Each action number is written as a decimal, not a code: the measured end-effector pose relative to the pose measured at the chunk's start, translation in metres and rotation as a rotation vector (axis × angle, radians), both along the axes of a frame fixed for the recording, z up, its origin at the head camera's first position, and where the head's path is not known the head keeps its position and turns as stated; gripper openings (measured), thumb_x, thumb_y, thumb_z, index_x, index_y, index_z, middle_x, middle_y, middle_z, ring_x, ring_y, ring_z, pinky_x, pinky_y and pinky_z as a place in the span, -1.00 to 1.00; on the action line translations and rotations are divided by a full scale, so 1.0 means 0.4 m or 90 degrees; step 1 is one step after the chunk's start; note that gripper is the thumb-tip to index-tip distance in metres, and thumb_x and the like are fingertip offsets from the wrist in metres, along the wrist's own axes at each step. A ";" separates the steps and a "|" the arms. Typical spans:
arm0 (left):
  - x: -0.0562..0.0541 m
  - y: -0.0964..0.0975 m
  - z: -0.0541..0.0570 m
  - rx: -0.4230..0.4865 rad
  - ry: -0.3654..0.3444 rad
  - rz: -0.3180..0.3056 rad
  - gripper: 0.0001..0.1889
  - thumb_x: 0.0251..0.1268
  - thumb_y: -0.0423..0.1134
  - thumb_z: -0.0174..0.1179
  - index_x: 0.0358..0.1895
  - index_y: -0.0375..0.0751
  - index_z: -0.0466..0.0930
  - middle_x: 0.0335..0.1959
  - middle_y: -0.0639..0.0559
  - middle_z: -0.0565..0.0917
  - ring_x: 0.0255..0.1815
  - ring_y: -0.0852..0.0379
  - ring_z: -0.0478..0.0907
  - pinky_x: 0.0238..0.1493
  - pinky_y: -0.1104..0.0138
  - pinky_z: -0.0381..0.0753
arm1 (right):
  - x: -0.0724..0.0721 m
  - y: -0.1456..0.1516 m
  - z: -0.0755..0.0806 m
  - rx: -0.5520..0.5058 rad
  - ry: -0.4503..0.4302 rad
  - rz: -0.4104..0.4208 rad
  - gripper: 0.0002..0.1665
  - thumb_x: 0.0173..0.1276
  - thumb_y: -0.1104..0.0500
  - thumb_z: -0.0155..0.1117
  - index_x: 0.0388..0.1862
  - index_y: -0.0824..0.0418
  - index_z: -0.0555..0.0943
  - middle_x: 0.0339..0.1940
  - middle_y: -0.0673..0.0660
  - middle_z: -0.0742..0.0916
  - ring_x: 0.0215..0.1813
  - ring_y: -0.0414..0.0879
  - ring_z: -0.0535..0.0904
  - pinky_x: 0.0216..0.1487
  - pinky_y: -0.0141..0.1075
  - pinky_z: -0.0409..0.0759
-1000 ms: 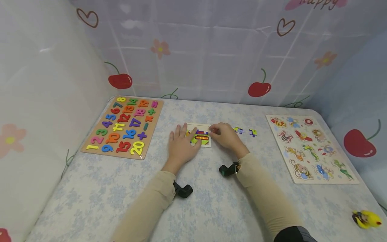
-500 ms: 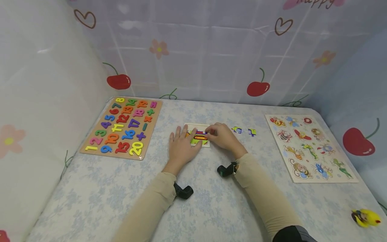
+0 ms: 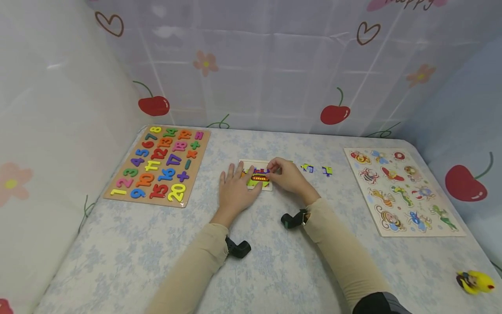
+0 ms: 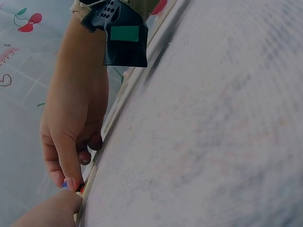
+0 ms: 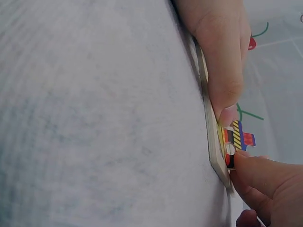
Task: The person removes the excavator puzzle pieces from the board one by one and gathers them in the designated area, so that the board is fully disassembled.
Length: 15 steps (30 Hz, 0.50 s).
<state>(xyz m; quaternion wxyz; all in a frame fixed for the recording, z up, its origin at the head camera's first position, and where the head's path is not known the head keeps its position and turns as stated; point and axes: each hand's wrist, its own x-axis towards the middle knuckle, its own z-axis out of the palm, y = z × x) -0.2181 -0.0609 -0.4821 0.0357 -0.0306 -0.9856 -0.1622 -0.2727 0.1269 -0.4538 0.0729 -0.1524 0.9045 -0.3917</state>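
Head view: a shallow wooden tray (image 3: 267, 188) lies short of the far edge of the bench (image 3: 259, 279), roughly midway between its sides. The left hand (image 3: 237, 189), fingers spread apart, rests over the tray's left side; the right hand (image 3: 289, 176), fingers bent, works at its right side. Two loose pieces (image 3: 307, 168) lie beyond it, toward the bench's right edge.

Left wrist view: the hands nearly meet; what the fingers hold is too small to read.

Right wrist view: the right hand's fingers are clamped on a puzzle piece (image 5: 237, 136), tilted up at the tray. Fitting it appears the step in hand: best to steady the tray, align the tabs, then press flat without forcing.
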 end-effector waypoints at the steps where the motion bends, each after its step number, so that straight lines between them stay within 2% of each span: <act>1: 0.000 0.000 0.001 0.001 -0.001 0.000 -0.28 0.35 0.42 -0.16 0.54 0.33 0.15 0.64 0.03 0.04 0.66 -0.13 -0.13 0.59 -0.16 -0.14 | 0.002 0.001 0.001 -0.007 0.001 0.000 -0.84 0.38 0.10 0.33 -0.12 0.08 0.57 -0.17 0.07 0.70 -0.26 -0.05 0.50 -0.23 -0.25 0.46; 8: 0.003 0.003 0.012 0.014 -0.011 0.003 -0.29 0.35 0.40 -0.13 0.54 0.32 0.17 0.64 0.03 0.04 0.66 -0.13 -0.14 0.59 -0.15 -0.14 | 0.014 0.018 0.014 -0.040 0.038 -0.024 -0.87 0.40 0.06 0.32 -0.14 -0.01 0.56 -0.16 -0.01 0.70 -0.27 -0.04 0.45 -0.23 -0.22 0.41; 15: 0.006 0.003 0.014 0.009 -0.022 0.007 -0.29 0.36 0.40 -0.16 0.54 0.34 0.15 0.65 0.05 0.00 0.67 -0.12 -0.16 0.60 -0.14 -0.17 | 0.022 0.084 0.042 -0.030 0.006 -0.068 -0.81 0.39 0.06 0.33 -0.12 0.06 0.56 -0.13 0.06 0.71 -0.22 -0.01 0.46 -0.19 -0.22 0.42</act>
